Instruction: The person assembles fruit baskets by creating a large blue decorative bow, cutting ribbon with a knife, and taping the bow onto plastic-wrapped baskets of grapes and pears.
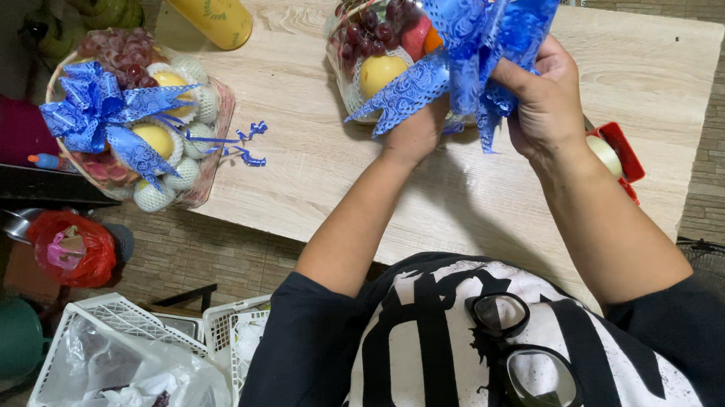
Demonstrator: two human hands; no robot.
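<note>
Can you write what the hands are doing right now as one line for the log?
left hand: on big blue lace ribbon bow | right hand: gripping bow | bow: against wrapped fruit basket | surface: light wooden table

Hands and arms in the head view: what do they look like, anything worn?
Both hands are bare: no gloves, and no rings, watch or bands that I can make out on the left hand or the right hand. The forearms are uncovered. Short black sleeves of a black T-shirt with large white print end above the elbows. A pair of dark-framed glasses hangs at the chest.
</note>
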